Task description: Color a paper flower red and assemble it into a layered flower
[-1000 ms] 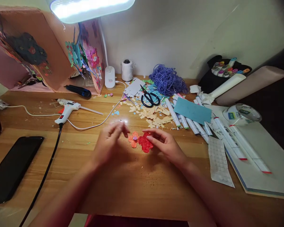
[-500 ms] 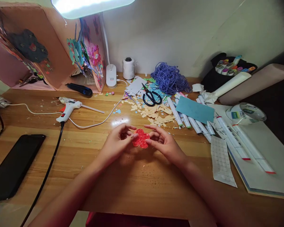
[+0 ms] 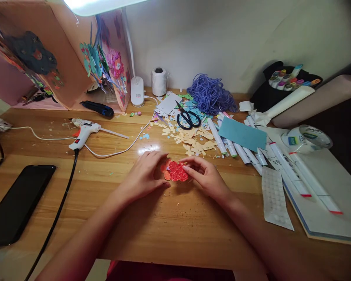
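A red flower-shaped paper cutout with a pale criss-cross line pattern is pinched at its right edge between the thumb and fingers of my right hand. Partly behind it, to the left, shows an orange cutout with a small purplish patch. My left hand curves around the orange cutout's left side, thumb and fingers apart. Whether its fingers touch that cutout I cannot tell. Both hands are low over the wooden table.
Scissors, paper scraps and purple cord lie behind my hands. A glue gun and phone are on the left. Markers, a blue-green card and a tape roll are on the right.
My left thumb has come off the red cutout and the left fingers have spread. The red cutout has shifted slightly right in my right hand, exposing the orange one.
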Demonstrator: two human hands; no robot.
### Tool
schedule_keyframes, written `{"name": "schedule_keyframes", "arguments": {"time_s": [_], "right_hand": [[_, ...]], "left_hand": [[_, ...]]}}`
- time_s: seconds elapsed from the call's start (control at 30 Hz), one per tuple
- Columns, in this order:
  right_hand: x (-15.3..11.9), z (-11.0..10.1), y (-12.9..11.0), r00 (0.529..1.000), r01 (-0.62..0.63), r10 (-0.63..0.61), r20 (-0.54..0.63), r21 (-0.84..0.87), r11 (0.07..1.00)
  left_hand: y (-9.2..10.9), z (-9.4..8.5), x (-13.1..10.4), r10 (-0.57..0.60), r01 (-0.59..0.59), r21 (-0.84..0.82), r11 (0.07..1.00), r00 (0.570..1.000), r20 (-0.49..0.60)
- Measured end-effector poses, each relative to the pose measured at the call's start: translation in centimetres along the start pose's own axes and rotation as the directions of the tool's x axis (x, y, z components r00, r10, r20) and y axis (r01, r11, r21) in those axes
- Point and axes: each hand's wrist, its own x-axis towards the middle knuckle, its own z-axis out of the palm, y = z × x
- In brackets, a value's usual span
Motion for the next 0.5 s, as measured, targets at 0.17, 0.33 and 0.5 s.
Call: {"name": "schedule_keyframes", "arguments": {"time_s": [0.17, 0.33, 0.5], "right_hand": [[0.0, -0.1, -0.2, 1.000, -0.024, 0.024, -0.001, 0.025, 0.999], [0.3, -0.3, -0.2, 0.999, -0.030, 0.032, -0.042, 0.059, 0.998], [0.3, -0.5, -0.3, 0.997, -0.057, 0.061, -0.042, 0.075, 0.995]], "left_hand": [[0.3, 0.3, 0.2, -0.014, 0.015, 0.032, 0.999, 1.000, -0.018], [0.6, 0.8, 0.2, -0.004, 0.005, 0.056, 0.998, 1.000, -0.007], [0.8, 1.5, 0.2, -0.020, 0.023, 0.082, 0.996, 0.999, -0.038]]}}
